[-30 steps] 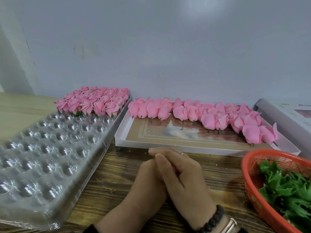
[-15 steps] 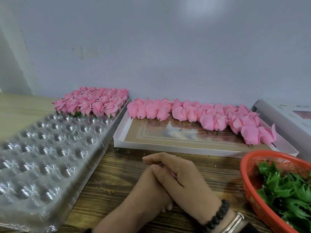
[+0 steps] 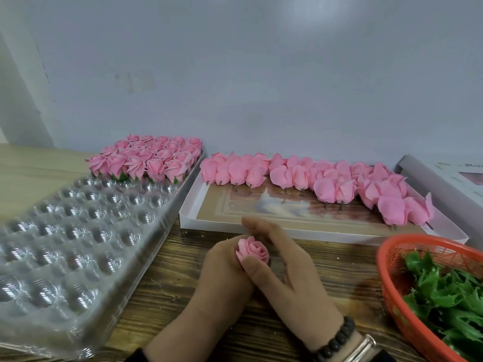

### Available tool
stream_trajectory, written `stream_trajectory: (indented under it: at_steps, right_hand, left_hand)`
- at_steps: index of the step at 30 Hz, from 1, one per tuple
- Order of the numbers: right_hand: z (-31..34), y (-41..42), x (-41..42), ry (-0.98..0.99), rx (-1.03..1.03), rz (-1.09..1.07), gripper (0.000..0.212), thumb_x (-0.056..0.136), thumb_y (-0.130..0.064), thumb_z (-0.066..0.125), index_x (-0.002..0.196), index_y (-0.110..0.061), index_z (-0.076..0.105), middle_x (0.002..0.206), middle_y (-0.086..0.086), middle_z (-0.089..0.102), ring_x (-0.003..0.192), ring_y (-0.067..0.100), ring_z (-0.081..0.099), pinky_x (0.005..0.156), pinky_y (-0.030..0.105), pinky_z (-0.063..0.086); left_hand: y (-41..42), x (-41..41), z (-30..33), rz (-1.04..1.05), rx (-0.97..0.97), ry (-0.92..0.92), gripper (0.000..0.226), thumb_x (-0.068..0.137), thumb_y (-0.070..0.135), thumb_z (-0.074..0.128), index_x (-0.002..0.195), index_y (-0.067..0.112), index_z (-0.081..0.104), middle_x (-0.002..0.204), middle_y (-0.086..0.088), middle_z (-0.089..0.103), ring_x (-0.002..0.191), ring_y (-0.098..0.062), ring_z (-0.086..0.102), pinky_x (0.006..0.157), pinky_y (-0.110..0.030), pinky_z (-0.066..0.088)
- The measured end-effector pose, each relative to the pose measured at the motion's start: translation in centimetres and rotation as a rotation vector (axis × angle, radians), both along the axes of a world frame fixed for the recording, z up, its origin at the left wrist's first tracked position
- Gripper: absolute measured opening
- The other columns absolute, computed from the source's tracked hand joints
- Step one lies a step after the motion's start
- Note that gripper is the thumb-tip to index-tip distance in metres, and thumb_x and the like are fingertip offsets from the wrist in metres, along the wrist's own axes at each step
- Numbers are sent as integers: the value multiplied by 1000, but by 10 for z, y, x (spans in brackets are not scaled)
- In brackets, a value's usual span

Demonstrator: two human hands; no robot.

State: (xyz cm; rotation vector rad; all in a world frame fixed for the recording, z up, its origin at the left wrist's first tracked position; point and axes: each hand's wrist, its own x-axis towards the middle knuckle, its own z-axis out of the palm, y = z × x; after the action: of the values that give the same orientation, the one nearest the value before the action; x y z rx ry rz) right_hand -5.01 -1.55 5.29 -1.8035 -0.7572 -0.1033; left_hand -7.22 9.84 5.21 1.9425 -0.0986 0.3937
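A small pink rose head [image 3: 253, 250] sits between both my hands above the wooden table [image 3: 167, 291]. My left hand [image 3: 222, 278] grips it from below and the left. My right hand [image 3: 285, 265] wraps over it, thumb pressed on its front petals, fingers curved behind. A clear plastic tray [image 3: 78, 241] with round cups lies at the left; its far end holds several finished pink roses [image 3: 146, 158] with green bases. A flat white box lid [image 3: 264, 228] beyond my hands carries several pink rose heads [image 3: 313, 178] lying on their sides.
An orange mesh basket [image 3: 392, 296] of green leaf pieces [image 3: 449, 296] stands at the right. A white box [image 3: 449, 184] lies at the far right by the grey wall. My right wrist wears a dark bead bracelet [image 3: 337, 343] and a metal bangle.
My right hand has shifted so the pink rose head, hidden between my clasped hands before, now shows between them. Both hands stay at the same spot on the table.
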Motion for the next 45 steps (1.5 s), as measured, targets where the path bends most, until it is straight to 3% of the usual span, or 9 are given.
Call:
stream_trajectory:
  at_steps: [6, 11, 15, 19, 24, 29, 33, 39, 45]
  right_hand:
    - [-2, 9, -3, -70, 5, -66, 36, 86, -46, 40, 102, -29, 68, 106, -20, 65, 105, -3, 57, 89, 10, 39]
    - [-1, 4, 4, -64, -116, 30, 31, 86, -25, 44, 102, -23, 71, 109, -17, 66, 114, -6, 51, 101, 17, 36]
    - [0, 0, 4, -33, -202, 84, 34, 86, -39, 40, 109, -38, 65, 112, -20, 64, 113, -6, 50, 100, 23, 39]
    - [1, -1, 4, 23, 54, 25, 37, 82, -53, 38, 110, -40, 60, 110, -19, 65, 106, -1, 57, 90, 16, 43]
    - [-2, -4, 11, 7, 211, -168, 15, 83, -30, 51, 92, -32, 63, 86, -10, 68, 83, 2, 63, 74, 11, 44]
    - [-11, 1, 11, -17, 53, -131, 25, 75, -11, 70, 80, -31, 55, 75, -11, 60, 72, 7, 57, 68, 11, 42]
    - [-12, 5, 8, -33, -10, -115, 29, 65, -26, 73, 83, -33, 50, 79, -12, 60, 80, 8, 59, 72, 16, 46]
    - [-8, 11, 2, -150, -51, -142, 30, 63, -25, 68, 80, -39, 47, 83, -18, 55, 85, -3, 54, 74, 5, 39]
    - [-7, 12, -1, -266, -74, -189, 18, 64, -15, 66, 79, -12, 57, 79, -12, 54, 79, 0, 52, 70, 2, 37]
  left_hand:
    - [-18, -4, -1, -38, 18, -5, 49, 86, -14, 49, 72, 32, 50, 63, 17, 57, 68, 15, 58, 65, -5, 45]
    - [-19, -5, 0, -65, 246, 45, 33, 94, 6, 43, 111, 34, 39, 107, 25, 30, 100, 28, 32, 81, 11, 19]
    - [-14, -3, 3, -133, 265, 130, 37, 86, 2, 53, 76, 35, 39, 73, 21, 46, 70, 24, 49, 58, -3, 41]
    - [-7, -7, 8, -188, -98, 134, 33, 81, -3, 59, 61, 23, 59, 50, 9, 60, 45, 2, 53, 44, -9, 38]
    - [6, -1, 1, 22, -423, 152, 32, 74, 23, 71, 47, 16, 55, 39, -3, 44, 35, -13, 38, 39, -18, 32]
    - [9, 3, -1, -16, -921, 162, 15, 66, 19, 68, 72, 6, 73, 78, -19, 65, 74, -26, 65, 64, -32, 56]
    - [7, 6, 2, 34, -1125, 168, 34, 56, 24, 72, 86, 8, 72, 106, -16, 66, 105, -29, 58, 96, -41, 43]
    - [-3, 2, 3, -108, -1257, 288, 17, 72, 20, 65, 83, 12, 75, 94, -13, 69, 90, -23, 67, 80, -34, 55]
    - [-8, -4, 3, -183, -1305, 313, 26, 77, 19, 61, 100, 8, 67, 89, -10, 70, 83, -18, 69, 66, -27, 56]
